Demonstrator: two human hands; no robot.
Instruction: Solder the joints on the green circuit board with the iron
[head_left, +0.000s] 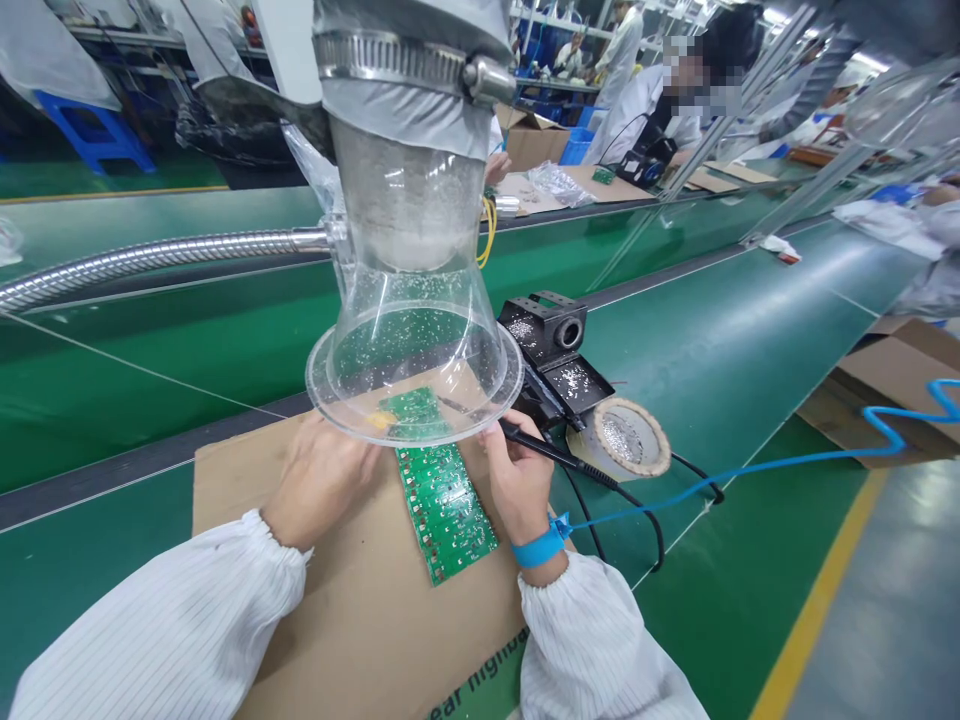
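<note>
While I view the bench through the head camera, my right hand (517, 482) is closed in a pen-type grip around the black handle of the soldering iron (556, 456). The iron's tip points left, toward the far end of the circuit board (444, 505).

My left hand (322, 482) rests on the cardboard sheet (360, 610), just left of the board. Its fingers are curled toward the board's far end, but the fingertips sit behind the rim of the clear fume hood (414, 372), so I cannot tell whether they pinch anything.

The green board lies flat on the cardboard between both hands. Its far end is under the hood and its near end is angled slightly right.

A blue wrist strap (540, 548) circles my right wrist, and its coiled cord (750, 472) runs off to the right. The black iron stand (559, 362) sits just beyond my right hand, with a round tip-cleaner ring (627, 440) beside it on the right. A flexible metal hose (150, 256) reaches the hood from the left.
</note>
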